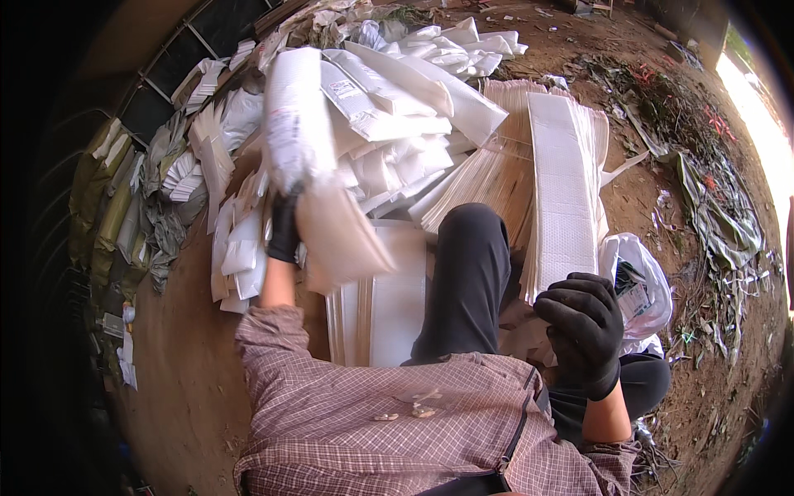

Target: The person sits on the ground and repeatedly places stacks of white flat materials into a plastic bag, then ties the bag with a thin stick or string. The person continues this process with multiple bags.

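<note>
In a black glove, my left hand (286,226) is closed around a long white textured packet (301,118). The packet is blurred by motion, and a pale flap or second sheet (341,239) hangs from its lower end. Behind it lies a heap of similar white packets (397,161), one bearing a printed label. My right hand (583,332), gloved in black too, is raised with its fingers curled; nothing shows in it. Just beyond that hand stands a tall stack of white dimpled sheets (563,186). Another stack of such sheets (398,297) sits beside my bent knee.
A white plastic bag (642,279) with labelled contents sits right of my right hand. Filled woven sacks (111,211) line the left side. Plant debris and torn sheeting (713,198) lie on the dirt floor (670,105) at right. My raised knee (468,266) stands between the stacks.
</note>
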A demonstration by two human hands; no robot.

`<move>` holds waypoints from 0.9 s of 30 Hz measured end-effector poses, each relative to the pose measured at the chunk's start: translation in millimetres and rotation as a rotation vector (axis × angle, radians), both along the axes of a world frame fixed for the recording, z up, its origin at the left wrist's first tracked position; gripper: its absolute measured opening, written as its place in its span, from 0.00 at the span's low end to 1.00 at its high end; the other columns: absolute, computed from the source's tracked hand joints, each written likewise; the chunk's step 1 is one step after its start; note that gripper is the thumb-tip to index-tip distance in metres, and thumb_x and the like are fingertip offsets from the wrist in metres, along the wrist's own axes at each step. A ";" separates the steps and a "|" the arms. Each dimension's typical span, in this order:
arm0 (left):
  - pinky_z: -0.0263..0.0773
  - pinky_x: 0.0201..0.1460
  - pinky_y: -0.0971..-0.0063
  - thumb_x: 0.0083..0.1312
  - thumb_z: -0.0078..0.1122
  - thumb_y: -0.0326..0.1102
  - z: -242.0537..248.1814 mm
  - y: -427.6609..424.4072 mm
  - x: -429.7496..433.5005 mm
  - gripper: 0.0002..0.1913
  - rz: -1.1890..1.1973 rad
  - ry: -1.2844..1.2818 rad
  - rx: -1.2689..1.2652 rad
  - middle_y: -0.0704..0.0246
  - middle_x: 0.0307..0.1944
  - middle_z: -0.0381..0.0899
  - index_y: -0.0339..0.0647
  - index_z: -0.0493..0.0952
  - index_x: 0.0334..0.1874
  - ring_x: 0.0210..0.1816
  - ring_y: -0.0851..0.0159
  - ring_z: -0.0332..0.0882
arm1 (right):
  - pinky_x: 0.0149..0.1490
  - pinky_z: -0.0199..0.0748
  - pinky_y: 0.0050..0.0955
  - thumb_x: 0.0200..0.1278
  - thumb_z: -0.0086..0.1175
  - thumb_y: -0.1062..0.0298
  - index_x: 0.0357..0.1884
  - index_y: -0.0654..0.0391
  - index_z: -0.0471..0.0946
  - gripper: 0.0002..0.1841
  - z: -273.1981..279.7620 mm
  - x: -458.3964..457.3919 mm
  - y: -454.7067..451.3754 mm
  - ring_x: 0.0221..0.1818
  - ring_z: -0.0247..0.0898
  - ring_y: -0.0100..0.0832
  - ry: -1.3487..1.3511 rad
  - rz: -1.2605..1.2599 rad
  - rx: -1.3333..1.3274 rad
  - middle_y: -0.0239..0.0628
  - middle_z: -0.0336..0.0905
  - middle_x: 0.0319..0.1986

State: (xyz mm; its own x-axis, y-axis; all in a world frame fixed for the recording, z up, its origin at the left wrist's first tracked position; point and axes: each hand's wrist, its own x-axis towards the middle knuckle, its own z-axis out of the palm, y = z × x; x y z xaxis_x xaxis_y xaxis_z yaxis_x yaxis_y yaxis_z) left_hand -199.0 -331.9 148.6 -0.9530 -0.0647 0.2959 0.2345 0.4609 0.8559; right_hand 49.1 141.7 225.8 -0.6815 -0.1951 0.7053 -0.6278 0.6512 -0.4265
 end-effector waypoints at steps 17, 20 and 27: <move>0.68 0.63 0.67 0.71 0.50 0.29 -93.7 202.4 -56.3 0.17 -0.425 0.385 -0.192 0.63 0.58 0.74 0.33 0.72 0.60 0.59 0.61 0.73 | 0.37 0.65 0.27 0.64 0.60 0.45 0.33 0.44 0.75 0.14 76.1 82.0 35.6 0.29 0.67 0.23 0.940 -0.582 -0.061 0.21 0.73 0.26; 0.68 0.63 0.68 0.70 0.51 0.31 -50.3 294.4 -13.9 0.18 -0.711 0.243 0.079 0.63 0.57 0.76 0.32 0.72 0.60 0.57 0.62 0.74 | 0.38 0.67 0.26 0.65 0.60 0.49 0.34 0.47 0.76 0.14 70.8 106.0 45.6 0.30 0.69 0.23 1.021 -0.616 -0.014 0.24 0.74 0.27; 0.73 0.54 0.70 0.65 0.52 0.22 -86.5 500.4 74.7 0.13 -1.400 0.298 -0.095 0.59 0.56 0.76 0.37 0.78 0.51 0.57 0.59 0.75 | 0.39 0.72 0.26 0.66 0.59 0.56 0.37 0.54 0.78 0.12 72.4 186.8 61.3 0.31 0.72 0.24 0.923 -0.795 0.137 0.30 0.77 0.29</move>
State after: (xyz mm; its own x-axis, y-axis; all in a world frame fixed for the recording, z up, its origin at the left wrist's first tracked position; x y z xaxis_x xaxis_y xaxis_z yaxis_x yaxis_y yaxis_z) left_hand -124.4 168.5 62.1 -0.1178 0.8890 0.4425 0.6967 -0.2435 0.6747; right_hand 235.9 203.0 298.2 0.0999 -0.0632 0.9930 -0.0659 0.9954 0.0700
